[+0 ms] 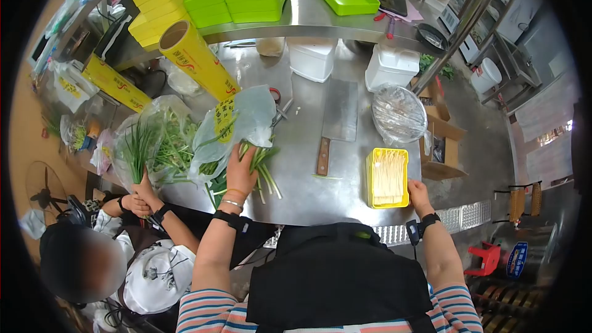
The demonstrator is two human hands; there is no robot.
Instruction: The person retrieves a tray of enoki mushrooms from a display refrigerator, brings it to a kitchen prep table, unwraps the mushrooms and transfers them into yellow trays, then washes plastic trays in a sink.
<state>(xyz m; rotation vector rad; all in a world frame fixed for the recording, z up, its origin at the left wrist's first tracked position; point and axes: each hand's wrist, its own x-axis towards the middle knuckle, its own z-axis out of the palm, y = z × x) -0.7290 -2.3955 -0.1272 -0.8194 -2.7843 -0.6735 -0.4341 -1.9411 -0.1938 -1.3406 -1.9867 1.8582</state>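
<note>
My left hand [242, 172] is closed round green stalks [262, 169] at the mouth of a clear plastic bag with yellow print [240, 114]. My right hand [419, 194] has its fingers curled at the right side of a yellow basket [388, 204] filled with thin wooden sticks [390, 176]; whether it grips the rim is hard to make out. Between my hands a cleaver [339, 114] lies flat on the steel table [290, 194], its wooden handle toward me. Red-handled scissors [275, 94] lie partly under the bag.
At the left a co-worker [157, 265] holds long green stalks [137, 148] beside a bag of greens [172, 148]. A plastic-wrapped bowl [399, 114] stands at the right. Yellow film rolls [200, 61], white containers [311, 58] and a raised shelf [259, 32] are behind.
</note>
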